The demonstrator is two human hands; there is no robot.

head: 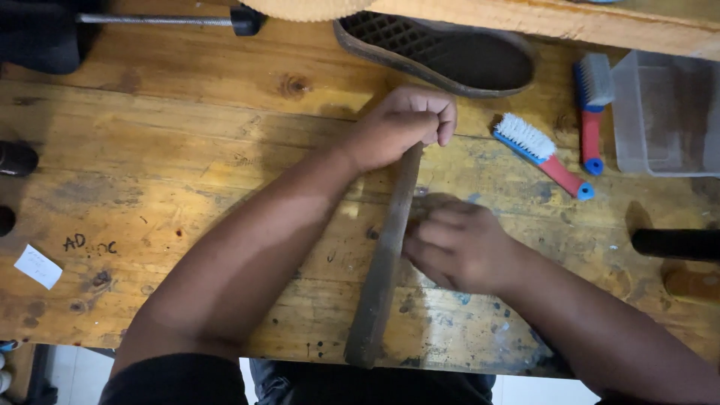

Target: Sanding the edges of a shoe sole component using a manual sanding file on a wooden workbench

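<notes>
View: looking straight down from head height at a worn, stained wooden surface (187, 187).
Left hand (401, 127): fist closed around the far end of a long, flat, dark strip (382, 277), gripping it firmly.
Right hand (457, 244): fingers curled and pressed against the middle of the strip from its right side; what the fingertips pinch, if anything, is too dark to tell.
Strip: lies slantwise across the surface, near end reaching the front edge by the person's lap; possibly wood or leather.
Shoe sole (442, 56): dark, grid-patterned tread up, just beyond the left hand.
Brushes: one with white bristles (540, 154) and one with grey bristles (592, 105), both with red and blue handles, right of the hands.
Clear plastic tub (664, 112): far right, beside the brushes.
Paper scrap (36, 266): small, white, far left.
</notes>
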